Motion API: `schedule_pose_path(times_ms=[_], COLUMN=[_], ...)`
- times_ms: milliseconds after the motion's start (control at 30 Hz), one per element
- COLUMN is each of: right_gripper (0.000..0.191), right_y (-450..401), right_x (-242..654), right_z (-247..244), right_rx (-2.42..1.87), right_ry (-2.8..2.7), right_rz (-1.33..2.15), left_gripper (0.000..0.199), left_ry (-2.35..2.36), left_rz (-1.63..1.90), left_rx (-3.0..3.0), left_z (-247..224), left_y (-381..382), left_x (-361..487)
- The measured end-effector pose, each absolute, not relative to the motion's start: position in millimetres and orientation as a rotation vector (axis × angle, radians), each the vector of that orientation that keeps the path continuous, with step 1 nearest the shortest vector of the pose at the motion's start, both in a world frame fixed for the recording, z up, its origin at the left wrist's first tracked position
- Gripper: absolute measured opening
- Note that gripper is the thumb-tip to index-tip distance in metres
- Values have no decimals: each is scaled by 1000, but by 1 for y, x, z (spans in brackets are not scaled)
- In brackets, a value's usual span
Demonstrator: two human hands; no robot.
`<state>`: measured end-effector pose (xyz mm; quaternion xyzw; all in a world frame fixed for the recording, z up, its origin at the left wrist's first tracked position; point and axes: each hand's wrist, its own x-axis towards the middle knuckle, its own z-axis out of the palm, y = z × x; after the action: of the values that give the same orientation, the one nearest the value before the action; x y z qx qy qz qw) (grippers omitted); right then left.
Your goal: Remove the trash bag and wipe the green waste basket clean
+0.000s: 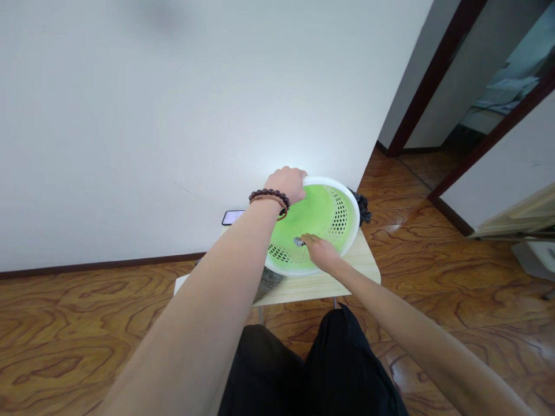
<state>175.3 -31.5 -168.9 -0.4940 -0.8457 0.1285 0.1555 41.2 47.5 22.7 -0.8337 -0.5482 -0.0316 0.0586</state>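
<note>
A round plastic colander (314, 214), pale green inside with a white rim and patches of holes, is on a small light-wood table (362, 260). My left hand (288, 182), with a dark bead bracelet (271, 193) at the wrist, is closed on the colander's far left rim. Inside the bowl, the fingers of my right hand (318, 248) pinch a small grey-white piece (298, 241) low over the green surface. Its kind is too small to make out. My left forearm hides part of the table and the colander's left side.
A phone (232, 217) with a lit screen lies at the table's back left, by the white wall (173, 115). Dark plastic bags show left of the colander (269, 282) and behind its right side (363, 207). A doorway stands at the right.
</note>
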Motion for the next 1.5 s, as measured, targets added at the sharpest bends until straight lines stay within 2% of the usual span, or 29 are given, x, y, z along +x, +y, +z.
schedule_pose_path(times_ms=[100,233,600,733,967,1100,1200,1500], right_gripper=[46,47,48,48,50,48,48,49], right_y=[-8,-10,-104,-118,-51,-10,-10,-84], right_x=[164,146,182,191,178,158,144,161], right_z=[-184,-196,-175,-166,-168,-186,-196,-183], right_rx=[-1611,-1656,-1134,-1074,-1344,-1574,-1645,-1239], right_ry=[-2435,-2440,-2524,-2534,-2349,-2386,-2384,-2428], right_rz=[440,458,487,543,435,508,544,616], left_gripper=[34,35,38,37,38,36,36,38], left_ry=[-1653,-1644,-1728,-1743,-1730,-1697,-1704,-1702], left_rz=[-78,-102,-119,-124,-111,-112,-110,-126], left_rx=[-2539,-2529,-2558,-2561,-2541,-2520,-2525,-2566], left_z=[22,20,24,24,22,21,22,22], left_y=[48,48,45,45,47,46,45,46], left_x=[41,41,40,40,41,41,41,38])
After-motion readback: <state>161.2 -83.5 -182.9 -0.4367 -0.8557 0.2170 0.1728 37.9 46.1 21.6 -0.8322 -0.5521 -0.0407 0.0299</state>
